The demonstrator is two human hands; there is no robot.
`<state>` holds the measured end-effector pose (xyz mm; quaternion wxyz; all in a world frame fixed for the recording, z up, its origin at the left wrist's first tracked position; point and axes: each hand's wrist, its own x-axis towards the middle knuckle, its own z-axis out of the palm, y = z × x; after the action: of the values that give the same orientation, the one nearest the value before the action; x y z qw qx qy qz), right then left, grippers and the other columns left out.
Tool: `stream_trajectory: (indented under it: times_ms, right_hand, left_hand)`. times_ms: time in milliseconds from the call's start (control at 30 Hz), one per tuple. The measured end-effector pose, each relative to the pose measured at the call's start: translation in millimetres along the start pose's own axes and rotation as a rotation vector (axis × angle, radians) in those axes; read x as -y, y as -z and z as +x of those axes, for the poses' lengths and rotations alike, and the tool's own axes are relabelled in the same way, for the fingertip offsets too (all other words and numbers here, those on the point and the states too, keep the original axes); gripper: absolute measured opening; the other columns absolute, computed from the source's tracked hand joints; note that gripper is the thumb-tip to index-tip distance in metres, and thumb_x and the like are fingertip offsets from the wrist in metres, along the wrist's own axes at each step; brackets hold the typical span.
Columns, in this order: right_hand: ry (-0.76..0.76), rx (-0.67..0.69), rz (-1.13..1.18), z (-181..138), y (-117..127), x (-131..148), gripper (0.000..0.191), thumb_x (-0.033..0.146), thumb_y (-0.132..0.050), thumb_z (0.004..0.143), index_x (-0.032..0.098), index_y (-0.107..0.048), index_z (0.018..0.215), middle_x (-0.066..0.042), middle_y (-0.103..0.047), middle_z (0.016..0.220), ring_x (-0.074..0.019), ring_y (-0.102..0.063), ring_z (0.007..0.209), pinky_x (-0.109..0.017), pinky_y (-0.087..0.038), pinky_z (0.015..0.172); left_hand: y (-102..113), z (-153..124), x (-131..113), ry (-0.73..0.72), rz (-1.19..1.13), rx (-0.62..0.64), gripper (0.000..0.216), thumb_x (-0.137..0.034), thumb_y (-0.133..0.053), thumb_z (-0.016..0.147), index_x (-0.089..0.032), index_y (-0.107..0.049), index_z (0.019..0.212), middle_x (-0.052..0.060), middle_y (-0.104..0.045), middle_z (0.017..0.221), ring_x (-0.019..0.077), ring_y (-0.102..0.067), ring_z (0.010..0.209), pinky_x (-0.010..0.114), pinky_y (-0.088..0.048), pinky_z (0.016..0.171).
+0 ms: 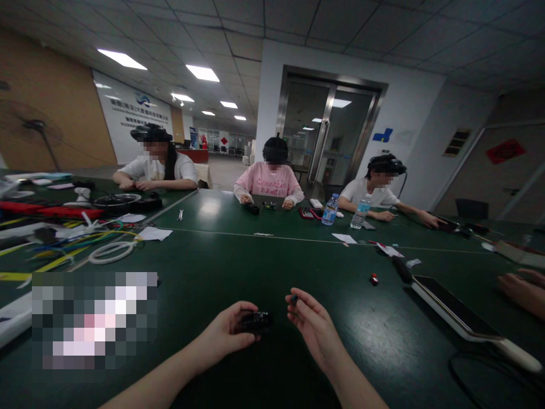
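Note:
My left hand (pixel 233 328) is closed around a small glossy black object (pixel 254 322) with a lighter glint on its top; its exact kind does not show. Thumb and fingers grip its left side, just above the green table. To the right of it, my right hand (pixel 310 313) pinches a tiny dark bluish piece (pixel 293 299) between thumb and fingertips. The piece and the black object are apart. A small red and silver item (pixel 373 279) lies on the table beyond my right hand.
Cables and a white hose coil (pixel 111 252) cover the left. A white-framed griddle-like device (pixel 457 307) lies right, with a co-worker's hands (pixel 522 289) past it. Water bottles (pixel 330 210) stand at the far side, where several people sit. Paper scraps (pixel 155 234) lie about.

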<state>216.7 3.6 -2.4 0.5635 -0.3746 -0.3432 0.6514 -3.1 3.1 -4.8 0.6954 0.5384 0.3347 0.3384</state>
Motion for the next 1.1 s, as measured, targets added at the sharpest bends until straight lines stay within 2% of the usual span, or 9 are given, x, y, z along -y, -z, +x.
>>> stream_trajectory:
  times_ms: [300,700,933,1100]
  right_hand:
    - [-0.096,-0.02,0.137,-1.7,-6.8,5.4,0.033,0.026,-0.071,0.065,0.019,-0.065,0.096,-0.006,-0.067,0.09,-0.0146,-0.058,0.077,-0.03,-0.043,0.075]
    - [-0.139,-0.033,0.225,-2.5,-4.7,5.1,0.033,0.025,-0.071,0.066,0.019,-0.063,0.098,-0.005,-0.067,0.09,-0.0137,-0.06,0.074,-0.029,-0.045,0.073]
    - [-0.128,-0.032,0.181,-2.0,-4.1,2.2,0.03,0.026,-0.073,0.064,0.021,-0.065,0.092,-0.003,-0.066,0.091,-0.0134,-0.06,0.075,-0.029,-0.046,0.073]
    - [-0.055,0.011,-0.057,-2.0,-6.8,-7.0,0.03,0.033,-0.073,0.063,0.02,-0.066,0.089,-0.005,-0.065,0.092,-0.0178,-0.058,0.085,-0.033,-0.044,0.079]
  left_hand:
    - [-0.1,4.3,5.5,-0.013,-0.005,-0.042,0.044,-0.012,-0.07,0.064,-0.021,-0.048,0.101,0.005,-0.06,0.106,0.0192,-0.06,0.093,0.037,-0.043,0.085]
    - [-0.2,2.3,2.3,-0.012,-0.047,-0.01,0.044,-0.012,-0.068,0.067,-0.02,-0.046,0.104,0.005,-0.062,0.104,0.0183,-0.062,0.088,0.036,-0.042,0.083]
    - [1.0,4.3,7.1,-0.04,-0.041,0.004,0.043,-0.012,-0.068,0.067,-0.021,-0.046,0.103,0.005,-0.061,0.103,0.0178,-0.062,0.087,0.037,-0.042,0.083]
    - [-1.1,3.5,6.3,-0.052,-0.039,0.018,0.043,-0.01,-0.067,0.067,-0.02,-0.046,0.103,0.004,-0.061,0.102,0.0173,-0.061,0.089,0.038,-0.043,0.085]
